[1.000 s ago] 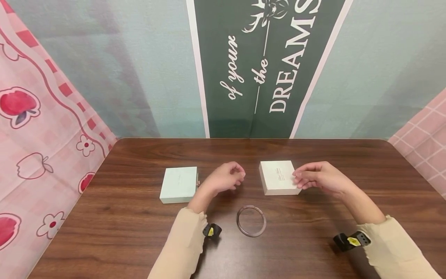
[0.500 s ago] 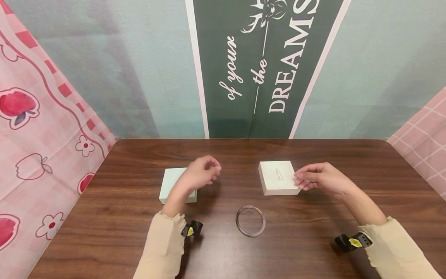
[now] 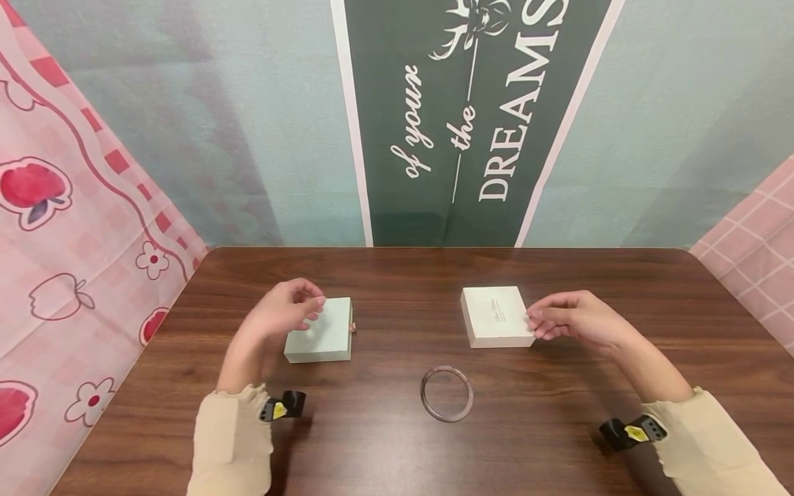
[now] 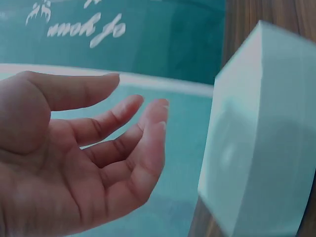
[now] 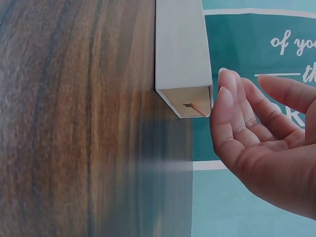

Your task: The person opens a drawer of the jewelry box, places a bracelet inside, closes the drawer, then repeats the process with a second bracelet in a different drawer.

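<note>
A pale mint box (image 3: 329, 337) lies flat at the left of the table, with a small pull tab (image 3: 353, 328) on its right side. My left hand (image 3: 284, 310) hovers over the box's left part, fingers loosely bent; the left wrist view shows a gap between the fingers and the mint box (image 4: 247, 138). On the right lies a cream box (image 3: 494, 313) with small print on its lid. Beside its right end is my right hand (image 3: 573, 320), relaxed and holding nothing. In the right wrist view a ribbon tab (image 5: 197, 108) sticks out of that end; fingertip contact is unclear.
A dark, thin bangle (image 3: 470, 397) lies flat on the wooden table (image 3: 527, 441), in front of and between the boxes. Behind the table hangs a green printed cloth (image 3: 409, 213). A pink patterned cloth (image 3: 118, 227) borders the left side.
My left hand has swept left from the middle of the table, past the mint box's right side to over its left part. The right hand has barely moved; boxes and bangle stay put.
</note>
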`<state>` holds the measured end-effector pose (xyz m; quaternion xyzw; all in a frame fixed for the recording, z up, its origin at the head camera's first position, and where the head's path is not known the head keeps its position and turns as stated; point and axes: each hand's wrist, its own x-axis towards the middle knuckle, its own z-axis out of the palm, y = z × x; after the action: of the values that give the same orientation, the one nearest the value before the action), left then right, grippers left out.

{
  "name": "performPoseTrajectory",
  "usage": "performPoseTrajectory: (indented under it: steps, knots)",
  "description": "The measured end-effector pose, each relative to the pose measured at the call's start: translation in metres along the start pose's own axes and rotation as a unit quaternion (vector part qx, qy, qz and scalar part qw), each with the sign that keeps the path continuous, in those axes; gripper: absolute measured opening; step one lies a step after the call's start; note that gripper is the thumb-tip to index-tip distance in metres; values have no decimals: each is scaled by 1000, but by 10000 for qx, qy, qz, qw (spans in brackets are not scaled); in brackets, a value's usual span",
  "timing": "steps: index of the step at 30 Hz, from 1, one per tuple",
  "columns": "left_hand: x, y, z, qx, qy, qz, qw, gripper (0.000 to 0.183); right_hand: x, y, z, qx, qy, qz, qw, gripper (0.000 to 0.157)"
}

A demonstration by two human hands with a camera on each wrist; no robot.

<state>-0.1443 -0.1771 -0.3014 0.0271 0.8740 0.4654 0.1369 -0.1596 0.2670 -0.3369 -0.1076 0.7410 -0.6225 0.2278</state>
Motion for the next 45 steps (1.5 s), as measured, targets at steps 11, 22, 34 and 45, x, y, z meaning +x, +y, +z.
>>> performPoseTrajectory:
  steps: [11, 22, 34, 45]
  knots:
    - [-17, -40, -29, 31, 30, -434, 9990, 23, -2, 2, -3, -90, 72, 164, 9998, 26]
    - [-16, -65, -26, -740, -209, -989, 9921, 25, -2, 4, -2, -160, 49, 123, 9998, 28]
    - [-16, -76, -21, -1325, -498, -1033, 9845, 18, -3, 4, -3, -48, -9, 90, 9999, 23]
    - [-16, -78, -21, -1450, -563, -1037, 9824, 16, -3, 3, -3, -40, 24, 65, 10000, 23]
